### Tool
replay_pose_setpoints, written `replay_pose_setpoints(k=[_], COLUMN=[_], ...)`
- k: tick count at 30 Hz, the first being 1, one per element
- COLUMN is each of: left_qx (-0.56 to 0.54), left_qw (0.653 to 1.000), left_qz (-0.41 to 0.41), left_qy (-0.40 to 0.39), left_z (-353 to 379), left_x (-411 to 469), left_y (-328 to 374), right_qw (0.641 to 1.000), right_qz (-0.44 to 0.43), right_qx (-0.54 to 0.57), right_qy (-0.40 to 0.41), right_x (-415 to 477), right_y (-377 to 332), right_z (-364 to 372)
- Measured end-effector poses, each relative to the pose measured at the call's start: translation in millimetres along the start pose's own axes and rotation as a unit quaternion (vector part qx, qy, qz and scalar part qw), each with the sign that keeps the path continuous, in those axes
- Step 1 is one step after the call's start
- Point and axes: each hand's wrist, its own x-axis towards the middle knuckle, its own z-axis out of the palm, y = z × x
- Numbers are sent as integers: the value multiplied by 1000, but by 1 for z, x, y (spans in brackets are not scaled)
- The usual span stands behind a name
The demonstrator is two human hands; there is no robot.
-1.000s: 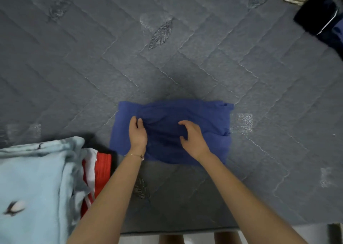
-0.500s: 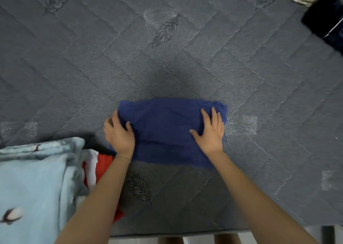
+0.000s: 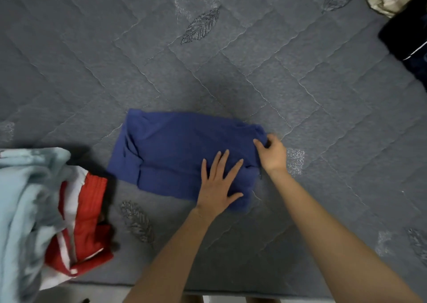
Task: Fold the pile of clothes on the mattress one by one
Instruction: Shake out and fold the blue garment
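Blue garment [image 3: 175,150] flat on mattress [image 3: 231,72]

Open mattress [image 3: 231,72] from ten to one o'clock of blue cloth [image 3: 175,150]; blocked at eight by red garment [image 3: 90,210], at two by dark clothes [image 3: 404,32].

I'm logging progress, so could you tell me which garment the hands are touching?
The dark blue garment at centre: left hand flat on it, right hand pinching its corner; no other garment is touched.
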Motion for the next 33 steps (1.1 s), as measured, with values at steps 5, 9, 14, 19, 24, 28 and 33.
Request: replay_pose_setpoints(k=[5,9,14,19,24,28,33], left_qx=[15,-64,-121,-166,-160,-181,-206], left_qw=[991,975,935,872,883,877,863], left_qz=[-127,-203,-305,-433,-408,-409,-418], left_qy=[49,64,135,158,169,176,193], left_z=[21,18,9,-4,-16,-19,-21], left_x=[-8,-17,-23,-37,-52,-56,-58], left_y=[11,13,-34,-93,-113,-118,-128], right_qw=[988,982,986,993,993,992,989], right_qz=[-29,15,76,35,18,12,5], right_qx=[146,188,129,82,102,120,146], right_qy=[33,-8,-75,-71,-54,-48,-13], right_x=[15,11,0,-17,-27,-35,-46], right_y=[-10,-7,7,11,11,11,3], right_z=[-16,-14,-2,12,17,24,35])
